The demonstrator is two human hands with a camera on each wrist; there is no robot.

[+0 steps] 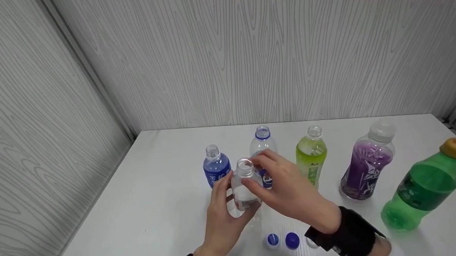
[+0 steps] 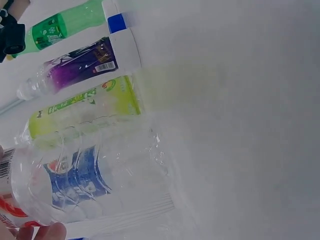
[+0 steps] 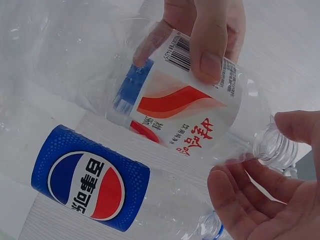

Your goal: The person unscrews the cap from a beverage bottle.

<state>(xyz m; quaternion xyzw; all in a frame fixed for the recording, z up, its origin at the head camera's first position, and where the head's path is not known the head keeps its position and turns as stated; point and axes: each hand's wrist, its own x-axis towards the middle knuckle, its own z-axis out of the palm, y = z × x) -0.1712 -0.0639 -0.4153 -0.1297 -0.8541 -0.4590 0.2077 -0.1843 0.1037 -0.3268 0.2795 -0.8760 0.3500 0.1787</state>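
Observation:
My left hand (image 1: pixel 225 219) holds a clear, uncapped bottle (image 1: pixel 244 195), tilted above the table; in the right wrist view it bears a white label (image 3: pixel 182 102) with red print. My right hand (image 1: pixel 283 183) is at the bottle's neck, fingers and thumb loosely around it; firm contact is not clear. Just behind stand an uncapped blue-labelled bottle (image 1: pixel 216 166) and an uncapped clear Pepsi bottle (image 1: pixel 263 143). On the table near my right wrist lie a white cap with a blue top (image 1: pixel 273 240), a blue cap (image 1: pixel 292 240) and a partly hidden pale cap (image 1: pixel 312 242).
To the right stand an uncapped yellow-green bottle (image 1: pixel 311 151), a purple-labelled bottle (image 1: pixel 369 167) with a clear top, and a green bottle (image 1: pixel 423 188) with an orange cap. The white table (image 1: pixel 145 201) meets grey wood-grain panels (image 1: pixel 215 59) at the back and left.

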